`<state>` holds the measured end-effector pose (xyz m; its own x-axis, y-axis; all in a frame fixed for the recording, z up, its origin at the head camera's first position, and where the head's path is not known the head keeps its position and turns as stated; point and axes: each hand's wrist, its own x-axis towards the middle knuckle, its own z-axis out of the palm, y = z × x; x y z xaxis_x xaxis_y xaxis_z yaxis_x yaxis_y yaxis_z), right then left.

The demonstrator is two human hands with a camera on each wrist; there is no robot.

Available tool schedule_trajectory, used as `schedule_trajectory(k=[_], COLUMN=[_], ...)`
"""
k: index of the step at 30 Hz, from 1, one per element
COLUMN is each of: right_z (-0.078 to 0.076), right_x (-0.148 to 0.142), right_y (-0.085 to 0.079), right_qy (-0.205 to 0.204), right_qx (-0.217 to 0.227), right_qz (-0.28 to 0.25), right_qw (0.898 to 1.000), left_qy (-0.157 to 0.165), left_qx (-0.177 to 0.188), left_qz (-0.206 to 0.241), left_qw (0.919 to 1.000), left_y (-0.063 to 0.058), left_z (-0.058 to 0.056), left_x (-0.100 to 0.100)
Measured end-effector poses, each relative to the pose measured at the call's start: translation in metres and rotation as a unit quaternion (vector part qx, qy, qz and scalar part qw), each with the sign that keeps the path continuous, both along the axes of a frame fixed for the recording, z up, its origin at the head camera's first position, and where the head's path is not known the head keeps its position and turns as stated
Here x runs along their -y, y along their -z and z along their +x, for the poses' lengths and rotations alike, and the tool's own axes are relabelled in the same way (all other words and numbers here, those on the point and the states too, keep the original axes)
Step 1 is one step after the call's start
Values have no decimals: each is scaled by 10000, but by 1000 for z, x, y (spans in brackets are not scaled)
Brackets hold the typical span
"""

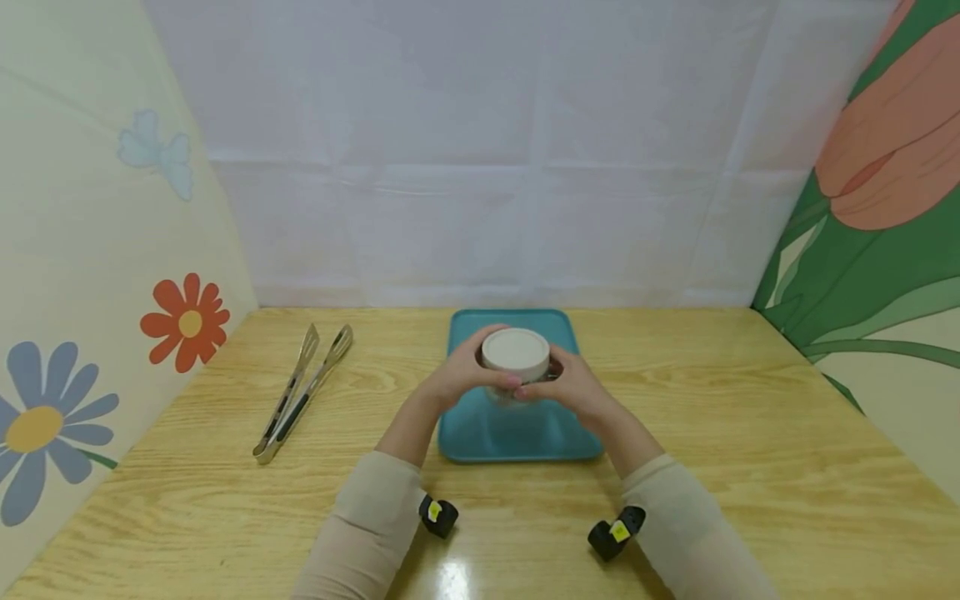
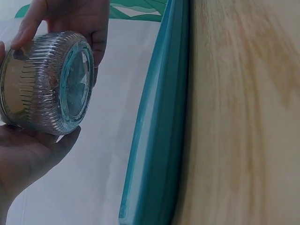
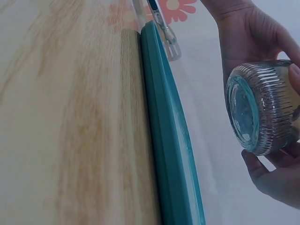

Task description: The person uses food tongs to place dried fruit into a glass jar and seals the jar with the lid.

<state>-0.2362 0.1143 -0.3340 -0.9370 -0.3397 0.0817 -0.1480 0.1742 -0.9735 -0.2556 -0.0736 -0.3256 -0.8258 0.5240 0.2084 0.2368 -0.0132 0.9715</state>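
Both hands grip a ribbed clear glass jar [image 2: 54, 84] from its two sides, holding it above a teal tray [image 1: 517, 446]. A white round lid [image 1: 516, 350] tops the jar. My left hand [image 1: 465, 367] curls round the left side and my right hand [image 1: 577, 383] round the right, the thumbs nearly meeting at the front. In the right wrist view the jar's round glass base [image 3: 243, 112] hangs apart from the tray. The far fingers are mostly hidden behind the jar in the head view.
Metal tongs [image 1: 300, 396] with black grips lie on the wooden table [image 1: 750, 467], left of the tray. A white cloth [image 1: 480, 167] hangs behind the table, with flower-printed panels at left and right. Black wrist cameras sit on both sleeves.
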Motion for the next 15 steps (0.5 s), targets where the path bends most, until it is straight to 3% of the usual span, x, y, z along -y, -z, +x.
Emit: schedule_trajectory(k=[12, 15], right_z=[1, -1], right_x=[-1, -2], right_y=[-3, -4], right_qy=[21, 134], right_qx=[-7, -84], right_qz=[-20, -60], right_qw=[10000, 9999], left_qy=[14, -190], left_qx=[80, -125], left_qz=[-224, -155], left_qw=[9997, 9996], left_y=[-2, -4], left_z=[-2, -4], left_x=[2, 3])
